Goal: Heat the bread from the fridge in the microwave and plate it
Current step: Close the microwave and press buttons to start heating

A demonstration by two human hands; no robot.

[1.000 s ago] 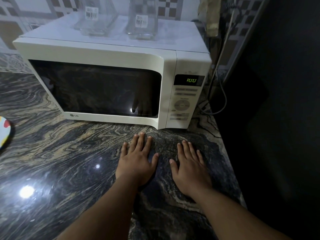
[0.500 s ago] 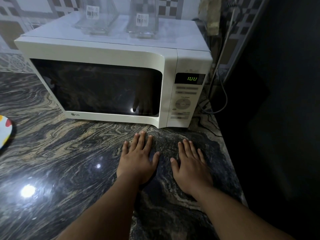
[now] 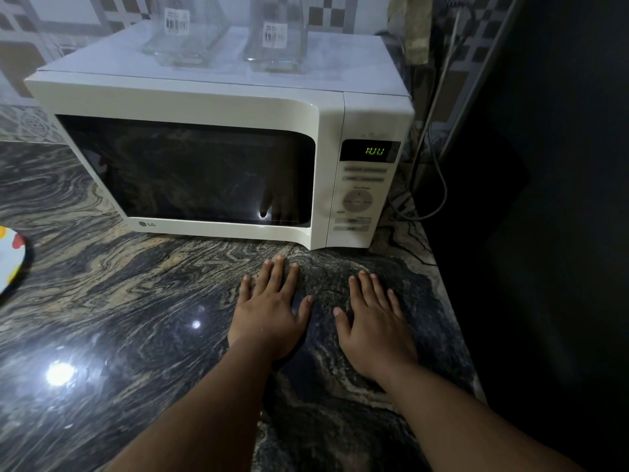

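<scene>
On the worktop (image 3: 102,301), just in front of the microwave (image 3: 211,107), the left hand (image 3: 269,315) and the right hand (image 3: 374,328) lie flat with straight fingers and no grip on anything. The door is closed and the window dark, so the bread cannot be seen; it is probably inside. The plate (image 3: 10,260) waits far at 9 o'clock, so hot bread could slip on the long carry.

Arms: two bare forearms, no sleeves in view
Left hand (image 3: 269,318): bare, no ring or glove
Right hand (image 3: 372,327): bare, short nails, no jewellery
Wrists: uncovered
</scene>
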